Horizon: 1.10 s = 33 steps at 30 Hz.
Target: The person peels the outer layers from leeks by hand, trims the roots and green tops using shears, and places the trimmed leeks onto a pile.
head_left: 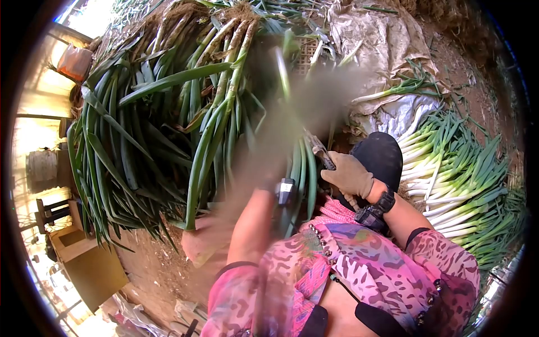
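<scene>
My right hand, in a tan glove with a dark watch at the wrist, is closed around a narrow metal tool with a nozzle-like front. The tool points up and left. My left forearm reaches up, and a small black device sits at its wrist. A grey-brown smear hides my left hand, so its fingers cannot be made out. A green onion's pale stalk sticks out above the smear, and long green leaves hang below it. Whether my left hand grips it is hidden.
A large heap of long green onions with rooty ends lies at left. Several whiter, cleaned-looking green onions lie in a row at right. Crumpled sacking covers ground behind. A yellowish wooden box stands lower left.
</scene>
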### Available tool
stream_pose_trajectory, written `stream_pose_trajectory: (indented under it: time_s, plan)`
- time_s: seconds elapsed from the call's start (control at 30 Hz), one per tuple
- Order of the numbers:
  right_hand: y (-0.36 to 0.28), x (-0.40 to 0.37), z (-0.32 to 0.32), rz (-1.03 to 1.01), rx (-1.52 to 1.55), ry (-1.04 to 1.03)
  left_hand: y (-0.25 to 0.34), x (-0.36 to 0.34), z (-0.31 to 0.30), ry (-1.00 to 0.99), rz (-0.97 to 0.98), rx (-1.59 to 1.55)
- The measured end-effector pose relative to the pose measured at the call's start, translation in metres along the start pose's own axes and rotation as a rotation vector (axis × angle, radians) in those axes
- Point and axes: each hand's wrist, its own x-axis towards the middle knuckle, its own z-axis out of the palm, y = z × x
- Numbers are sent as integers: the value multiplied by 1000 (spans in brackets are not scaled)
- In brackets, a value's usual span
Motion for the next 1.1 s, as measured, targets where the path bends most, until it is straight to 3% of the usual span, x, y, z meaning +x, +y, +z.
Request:
stream_pose_trajectory:
  time_s: [0.2,0.3,0.37,0.4,0.43,0.5,0.53,0.6,0.7,0.8,0.93,0.97,1.1]
  plan:
    - [4,7,1,-32,70,-8,-5,7,-12,110,112,230]
    - [20,23,14,-150,-6,101,-5,7,-20,109,116,362]
    - [-11,31,-6,91,119,-39,-34,38,-52,68,438,738]
    - [-23,33,-10,211,184,-112,-35,39,-56,80,437,748]
    - [-4,42,4,88,58,-17,-36,40,-59,93,436,759]
    - [19,54,22,-55,-90,138,-11,17,-32,172,117,406]
    - [16,55,22,-125,-165,216,-9,16,-29,134,83,300]
    - [9,70,18,-59,-212,229,-7,14,-22,54,15,92]
    - [36,146,23,-118,-229,225,-15,29,-20,-132,38,-16]
    - [63,236,18,-161,-120,238,-14,26,-15,-145,40,-74]
    - [12,242,-25,-105,-341,169,-15,23,-20,-14,220,337]
    - [-3,231,-35,-84,-385,153,-12,17,-11,-3,149,165]
    - [-9,212,-42,5,-477,155,9,-13,19,31,19,11]
